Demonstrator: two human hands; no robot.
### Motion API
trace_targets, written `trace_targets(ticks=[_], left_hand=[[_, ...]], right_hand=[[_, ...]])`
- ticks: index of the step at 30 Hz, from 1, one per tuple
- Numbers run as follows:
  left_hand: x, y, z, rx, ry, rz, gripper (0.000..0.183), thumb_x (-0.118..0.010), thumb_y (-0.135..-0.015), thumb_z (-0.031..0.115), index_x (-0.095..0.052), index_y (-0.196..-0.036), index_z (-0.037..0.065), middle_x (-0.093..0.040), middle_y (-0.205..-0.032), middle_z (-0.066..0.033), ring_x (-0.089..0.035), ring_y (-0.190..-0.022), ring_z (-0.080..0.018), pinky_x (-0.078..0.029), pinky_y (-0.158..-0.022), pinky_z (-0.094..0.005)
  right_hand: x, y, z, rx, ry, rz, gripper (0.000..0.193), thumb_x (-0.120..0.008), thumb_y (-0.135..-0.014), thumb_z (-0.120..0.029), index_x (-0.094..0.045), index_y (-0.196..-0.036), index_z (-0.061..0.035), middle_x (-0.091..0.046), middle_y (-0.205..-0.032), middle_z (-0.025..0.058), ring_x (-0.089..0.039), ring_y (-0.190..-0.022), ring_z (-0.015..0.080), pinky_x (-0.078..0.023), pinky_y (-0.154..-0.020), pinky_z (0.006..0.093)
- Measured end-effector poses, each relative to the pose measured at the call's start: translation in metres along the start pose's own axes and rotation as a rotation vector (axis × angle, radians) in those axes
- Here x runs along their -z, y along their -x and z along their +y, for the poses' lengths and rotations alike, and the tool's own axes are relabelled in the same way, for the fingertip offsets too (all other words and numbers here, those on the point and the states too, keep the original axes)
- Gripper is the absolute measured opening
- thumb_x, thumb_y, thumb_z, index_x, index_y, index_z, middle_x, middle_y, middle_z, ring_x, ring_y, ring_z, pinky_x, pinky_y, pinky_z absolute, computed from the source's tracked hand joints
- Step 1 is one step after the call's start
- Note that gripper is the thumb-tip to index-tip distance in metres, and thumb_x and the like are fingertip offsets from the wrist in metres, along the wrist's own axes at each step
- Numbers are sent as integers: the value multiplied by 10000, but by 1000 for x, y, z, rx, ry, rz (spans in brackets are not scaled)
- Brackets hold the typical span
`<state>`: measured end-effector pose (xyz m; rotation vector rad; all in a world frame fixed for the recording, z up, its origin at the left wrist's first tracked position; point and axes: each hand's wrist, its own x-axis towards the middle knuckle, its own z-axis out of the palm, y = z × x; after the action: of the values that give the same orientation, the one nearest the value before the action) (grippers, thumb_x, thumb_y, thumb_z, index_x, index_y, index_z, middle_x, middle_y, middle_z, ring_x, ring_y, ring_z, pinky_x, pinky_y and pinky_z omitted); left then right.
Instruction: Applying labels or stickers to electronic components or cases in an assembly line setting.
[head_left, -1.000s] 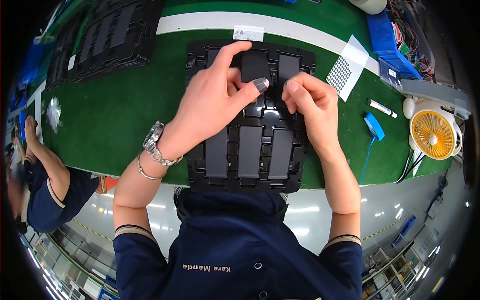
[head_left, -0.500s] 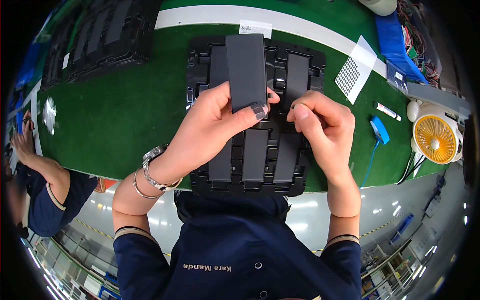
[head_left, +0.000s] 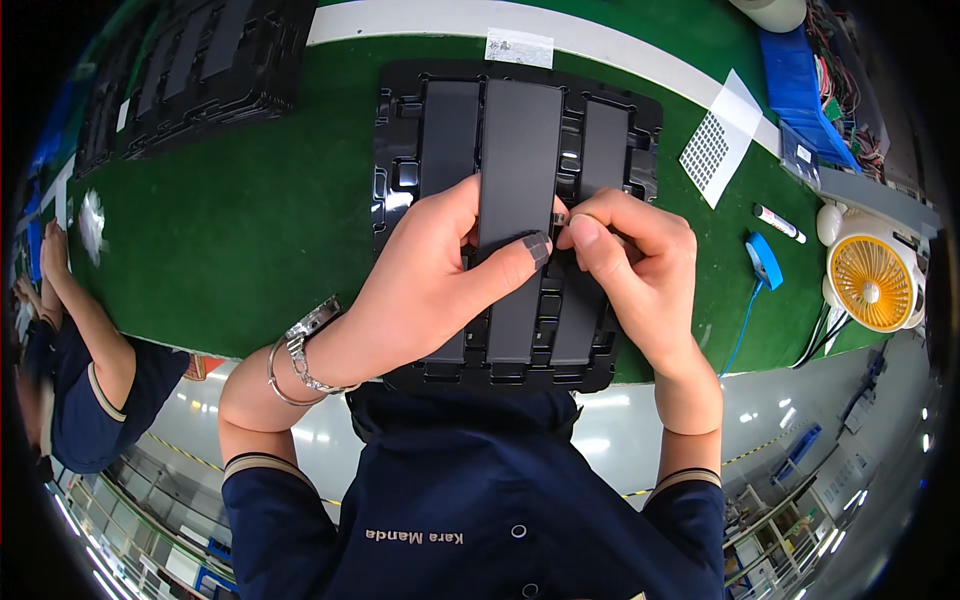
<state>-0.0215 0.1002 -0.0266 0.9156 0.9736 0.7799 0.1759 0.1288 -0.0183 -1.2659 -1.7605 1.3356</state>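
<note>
A long flat black rectangular block (head_left: 520, 150) is held above a black moulded tray (head_left: 393, 185). My left hand (head_left: 420, 265) grips it, fingers beneath and at its left side, thumb across the top face. Small dark grey pieces (head_left: 537, 248) cover the thumb's tip. At the block's right edge my right hand (head_left: 640, 260) is closed in a pinch, thumb against forefinger. A tiny dark piece (head_left: 560, 219) shows beside those fingertips; whether they hold it I cannot tell. Similar black blocks (head_left: 450, 135) lie in the tray's slots under my hands.
To the right lie a white sheet with rows of small dark squares (head_left: 708, 155), a marker pen (head_left: 780, 223), a blue strap with a cord (head_left: 763, 262) and an orange-faced fan (head_left: 868, 280). Stacked black trays (head_left: 215, 70) stand at the far left. A co-worker's arm (head_left: 85, 310) is at the left edge.
The black block has come lower and nearer, its face now turned more squarely up. My right hand has moved slightly left, bringing its fingertips to the block's right edge.
</note>
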Motion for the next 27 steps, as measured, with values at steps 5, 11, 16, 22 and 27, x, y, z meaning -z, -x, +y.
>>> trace_targets(ticks=[5,11,16,22,27], left_hand=[[-1,0,-2,-64,-58,8,226,-591,-929,24,-570,-1153,-3,-619,-1069,-18,-570,-960,-50,-490,-833,-225],[1,0,0,-44,-155,-5,216,-595,-916,14,-576,-1130,-3,-634,-992,-7,-566,-897,-39,-485,-787,-220],[0,1,2,-69,-203,11,205,-600,-911,20,-582,-1115,3,-631,-946,6,-561,-850,-35,-477,-753,-216],[0,1,-1,-166,-260,29,200,-612,-903,30,-589,-1101,9,-629,-916,3,-567,-829,-44,-482,-742,-225],[-1,0,-2,-184,-285,38,190,-619,-896,34,-594,-1083,11,-638,-913,-7,-580,-831,-52,-491,-744,-232]], right_hand=[[0,0,1,4,3,-11,126,-643,-871,-91,-663,-802,13,-612,-661,51,-518,-538,113,-388,-501,261],[2,-1,1,-18,26,-50,104,-636,-858,-69,-663,-801,14,-610,-655,48,-521,-538,106,-385,-498,258],[4,-3,3,-21,0,-88,111,-631,-850,-77,-664,-791,11,-601,-644,41,-515,-539,97,-381,-497,257],[4,-2,4,-37,-58,-92,118,-632,-851,-86,-661,-786,8,-581,-628,30,-491,-535,84,-372,-495,255],[5,-3,5,-39,-45,-110,124,-634,-853,-91,-650,-782,9,-549,-606,25,-469,-525,85,-363,-489,257]])
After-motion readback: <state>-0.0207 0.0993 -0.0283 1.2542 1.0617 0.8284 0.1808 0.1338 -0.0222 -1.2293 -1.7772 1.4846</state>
